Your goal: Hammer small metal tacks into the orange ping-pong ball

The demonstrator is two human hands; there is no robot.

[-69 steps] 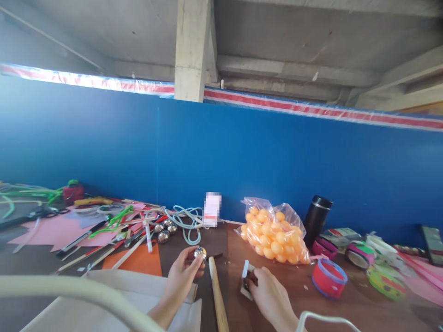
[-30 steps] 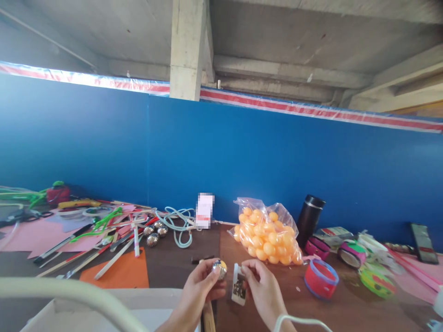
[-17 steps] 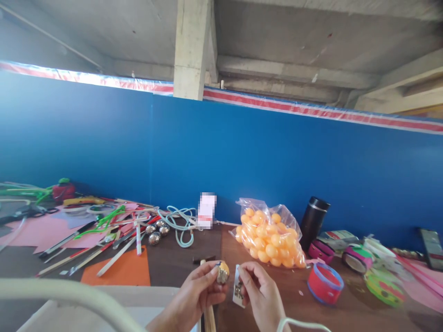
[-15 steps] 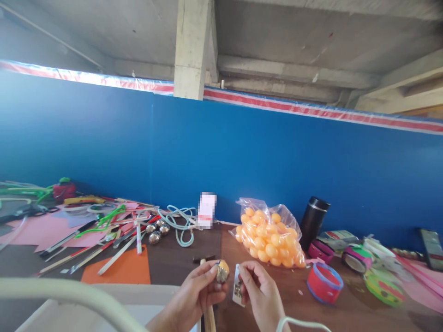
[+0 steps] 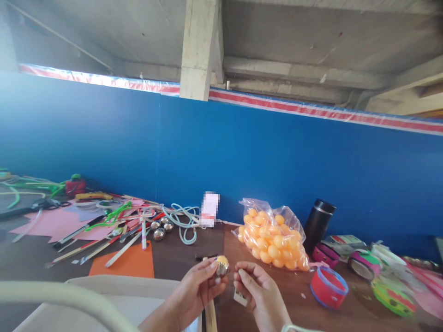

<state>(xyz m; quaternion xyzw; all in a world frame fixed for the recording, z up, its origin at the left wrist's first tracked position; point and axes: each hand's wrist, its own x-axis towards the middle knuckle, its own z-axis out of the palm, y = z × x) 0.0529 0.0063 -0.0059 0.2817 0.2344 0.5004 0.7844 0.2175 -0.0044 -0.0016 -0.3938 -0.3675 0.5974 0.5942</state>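
My left hand [image 5: 197, 287] grips an orange ball [image 5: 222, 265] partly covered with shiny silver pieces; its bare orange patch faces up. Just to the right, my right hand [image 5: 261, 287] pinches thumb and forefinger together near the ball; anything between those fingertips is too small to make out. A small white card [image 5: 240, 298] with shiny bits on it sticks out below, held in the same hand's other fingers. Beneath my left hand lies a wooden stick [image 5: 210, 318]. Several finished-looking silver balls [image 5: 159, 234] rest on the table farther back.
A clear bag of orange balls [image 5: 273, 242] stands behind my right hand. A black bottle [image 5: 318, 223] and a red-and-blue round case [image 5: 328, 288] are at right. Left are a white tray [image 5: 138, 282], orange sheet [image 5: 138, 263], sticks and a pale blue cable [image 5: 187, 226].
The white card has dropped lower in my right hand, whose thumb and forefinger are now pinched above it. The ball has turned slightly in my left hand. The view has shifted a little.
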